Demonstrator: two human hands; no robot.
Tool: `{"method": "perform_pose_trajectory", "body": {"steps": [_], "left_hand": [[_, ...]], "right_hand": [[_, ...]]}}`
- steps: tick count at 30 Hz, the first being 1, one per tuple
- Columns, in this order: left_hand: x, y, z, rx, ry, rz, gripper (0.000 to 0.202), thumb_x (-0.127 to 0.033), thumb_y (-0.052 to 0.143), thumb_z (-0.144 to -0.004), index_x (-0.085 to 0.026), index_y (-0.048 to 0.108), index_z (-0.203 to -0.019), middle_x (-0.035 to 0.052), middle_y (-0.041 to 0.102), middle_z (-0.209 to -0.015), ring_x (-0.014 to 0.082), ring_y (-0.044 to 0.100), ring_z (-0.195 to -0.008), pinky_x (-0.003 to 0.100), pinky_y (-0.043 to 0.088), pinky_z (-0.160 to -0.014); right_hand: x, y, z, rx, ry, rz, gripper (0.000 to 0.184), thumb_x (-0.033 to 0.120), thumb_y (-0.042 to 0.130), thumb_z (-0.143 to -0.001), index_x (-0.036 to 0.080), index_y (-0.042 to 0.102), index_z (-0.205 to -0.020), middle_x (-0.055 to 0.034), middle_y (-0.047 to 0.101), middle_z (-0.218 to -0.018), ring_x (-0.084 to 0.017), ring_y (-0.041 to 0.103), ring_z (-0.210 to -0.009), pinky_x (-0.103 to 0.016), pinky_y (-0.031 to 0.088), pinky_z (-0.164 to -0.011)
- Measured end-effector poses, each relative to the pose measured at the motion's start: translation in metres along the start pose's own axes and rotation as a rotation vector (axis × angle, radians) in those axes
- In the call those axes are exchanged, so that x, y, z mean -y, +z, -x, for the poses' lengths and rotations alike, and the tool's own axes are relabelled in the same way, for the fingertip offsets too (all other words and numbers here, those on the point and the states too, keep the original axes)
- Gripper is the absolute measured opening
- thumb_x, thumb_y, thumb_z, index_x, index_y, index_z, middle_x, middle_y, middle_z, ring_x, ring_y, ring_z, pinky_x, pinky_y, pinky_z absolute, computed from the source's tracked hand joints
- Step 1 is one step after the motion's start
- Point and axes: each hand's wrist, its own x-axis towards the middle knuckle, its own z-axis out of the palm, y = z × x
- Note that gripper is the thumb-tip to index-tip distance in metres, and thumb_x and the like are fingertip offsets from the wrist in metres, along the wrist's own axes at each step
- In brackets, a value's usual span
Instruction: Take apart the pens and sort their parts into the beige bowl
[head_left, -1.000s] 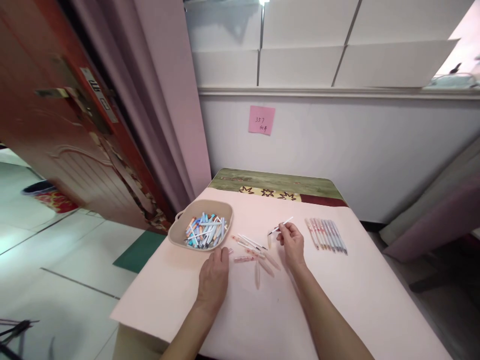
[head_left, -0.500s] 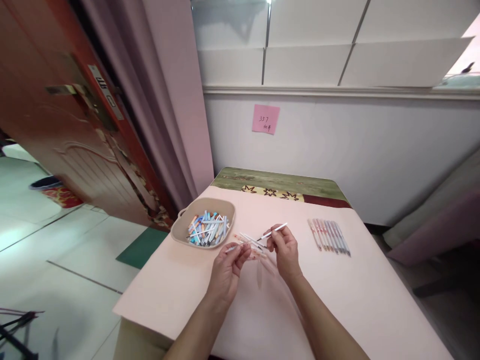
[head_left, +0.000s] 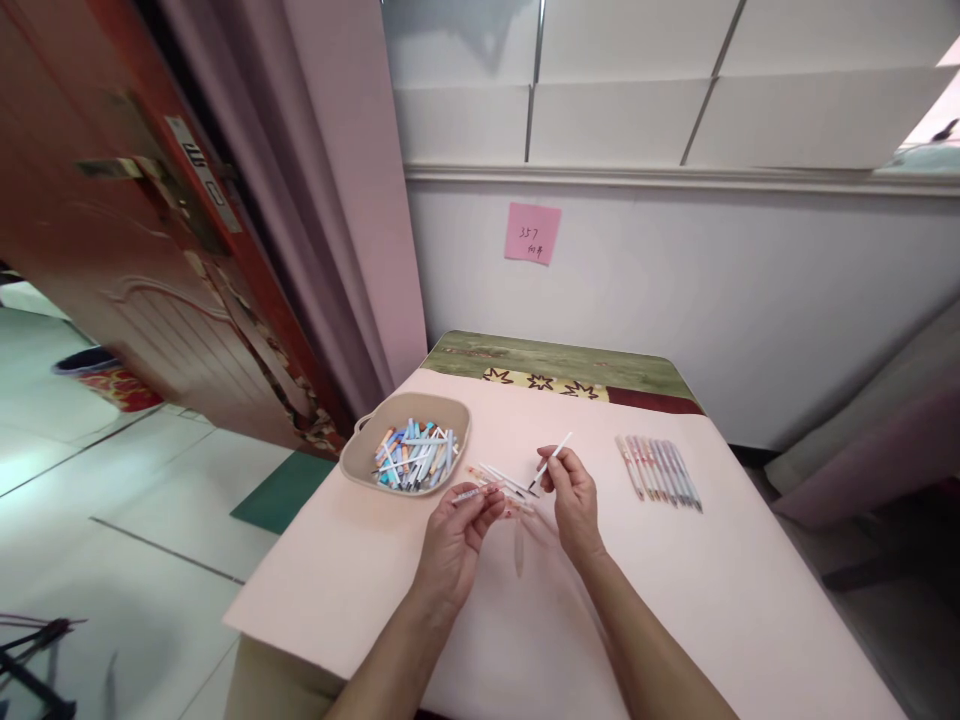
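My left hand (head_left: 466,520) is closed in a pinch on a slim pen barrel (head_left: 474,493) with a pinkish pattern. My right hand (head_left: 571,492) grips a white pen refill (head_left: 556,450) near its middle, its dark tip slanting down to the left. The two hands are apart, and so are the pieces they hold. Between and behind them lie several loose white refills (head_left: 501,476) and patterned pen parts (head_left: 517,510) on the table. A clear, thin piece (head_left: 519,552) rests just in front of these.
A beige basket (head_left: 352,462) full of pen parts and caps stands at the left. To the right lies a neat row of several pens (head_left: 660,474). The pink-covered table (head_left: 675,600) meets a wall bearing a pink note (head_left: 532,234). A red-brown door (head_left: 150,250) is on the left.
The refill in my right hand has swung steeper, its tip now pointing further down and clear of my left hand. The patterned barrel in my left hand shows more.
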Motion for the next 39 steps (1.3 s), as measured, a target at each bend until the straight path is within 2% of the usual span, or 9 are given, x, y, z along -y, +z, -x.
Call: {"method": "perform_pose_trajectory", "body": {"steps": [4, 8, 19, 24, 28, 30, 33, 36, 39], "left_hand": [[-0.007, -0.002, 0.001, -0.048, 0.063, -0.063, 0.029, -0.015, 0.077, -0.066, -0.014, 0.055, -0.086, 0.0117, 0.075, -0.088, 0.0196, 0.072, -0.071, 0.03, 0.059, -0.067], [-0.011, -0.006, 0.0, -0.118, 0.136, -0.061, 0.031, -0.016, 0.076, -0.067, -0.016, 0.053, -0.088, 0.0105, 0.075, -0.085, 0.0185, 0.072, -0.069, 0.028, 0.058, -0.065], [-0.006, -0.006, 0.004, -0.089, 0.079, -0.073, 0.033, -0.017, 0.078, -0.064, -0.016, 0.053, -0.086, 0.0085, 0.075, -0.082, 0.0182, 0.071, -0.065, 0.028, 0.058, -0.062], [0.002, -0.014, 0.007, -0.093, -0.004, -0.051, 0.024, -0.012, 0.074, -0.068, -0.015, 0.055, -0.083, 0.0093, 0.074, -0.08, 0.018, 0.071, -0.064, 0.025, 0.058, -0.057], [0.009, -0.024, 0.007, -0.175, -0.209, 0.105, 0.009, -0.003, 0.063, -0.075, -0.01, 0.062, -0.081, 0.0093, 0.074, -0.075, 0.0122, 0.068, -0.057, 0.018, 0.056, -0.053], [0.008, -0.029, 0.006, -0.208, -0.299, 0.217, 0.01, -0.001, 0.059, -0.077, -0.007, 0.066, -0.082, 0.0085, 0.073, -0.072, 0.0094, 0.066, -0.053, 0.014, 0.053, -0.049], [-0.001, -0.034, 0.004, -0.196, -0.331, 0.343, 0.013, -0.003, 0.055, -0.081, -0.005, 0.067, -0.084, 0.0096, 0.072, -0.073, 0.0075, 0.062, -0.05, 0.013, 0.051, -0.045], [-0.015, -0.039, 0.002, -0.185, -0.284, 0.4, 0.018, -0.004, 0.049, -0.085, -0.005, 0.067, -0.084, 0.0106, 0.071, -0.075, 0.0062, 0.058, -0.048, 0.013, 0.048, -0.042], [-0.024, -0.045, 0.003, -0.186, -0.255, 0.403, 0.02, -0.005, 0.048, -0.086, -0.006, 0.066, -0.081, 0.0105, 0.071, -0.074, 0.007, 0.057, -0.048, 0.015, 0.048, -0.041]], "right_hand": [[0.002, -0.011, -0.004, 0.184, -0.131, 0.401, 0.032, 0.04, 0.04, -0.095, 0.021, 0.065, -0.089, -0.0032, 0.064, -0.083, -0.017, 0.058, -0.078, -0.027, 0.044, -0.073], [0.003, -0.016, -0.003, 0.347, -0.289, 0.684, 0.023, 0.035, 0.048, -0.094, 0.026, 0.069, -0.099, -0.0022, 0.069, -0.087, -0.018, 0.061, -0.084, -0.028, 0.041, -0.08], [0.004, -0.016, -0.004, 0.412, -0.416, 0.783, 0.022, 0.037, 0.053, -0.094, 0.031, 0.073, -0.102, -0.0022, 0.068, -0.081, -0.016, 0.06, -0.081, -0.03, 0.037, -0.081], [0.021, -0.015, -0.003, 0.482, -0.446, 0.796, 0.016, 0.033, 0.062, -0.089, 0.03, 0.071, -0.101, -0.0012, 0.07, -0.083, -0.016, 0.061, -0.079, -0.031, 0.037, -0.083], [0.046, -0.001, 0.007, 0.487, -0.372, 0.747, 0.023, 0.037, 0.068, -0.082, 0.026, 0.066, -0.102, -0.0011, 0.071, -0.077, -0.018, 0.063, -0.073, -0.034, 0.04, -0.085], [0.054, 0.003, 0.009, 0.474, -0.308, 0.661, 0.036, 0.039, 0.07, -0.079, 0.027, 0.061, -0.112, -0.0015, 0.072, -0.083, -0.019, 0.064, -0.077, -0.034, 0.043, -0.084], [0.049, -0.001, 0.002, 0.326, -0.165, 0.432, 0.047, 0.042, 0.059, -0.085, 0.025, 0.051, -0.128, -0.0049, 0.072, -0.096, -0.019, 0.066, -0.082, -0.032, 0.048, -0.077], [0.029, -0.012, -0.011, 0.106, -0.05, 0.476, 0.032, 0.04, 0.046, -0.09, 0.019, 0.065, -0.105, -0.006, 0.072, -0.085, -0.019, 0.066, -0.071, -0.029, 0.047, -0.067], [0.01, -0.015, -0.017, 0.17, 0.052, 0.91, 0.018, 0.031, 0.056, -0.082, 0.022, 0.071, -0.076, -0.0016, 0.071, -0.074, -0.017, 0.063, -0.068, -0.026, 0.041, -0.063]]}}
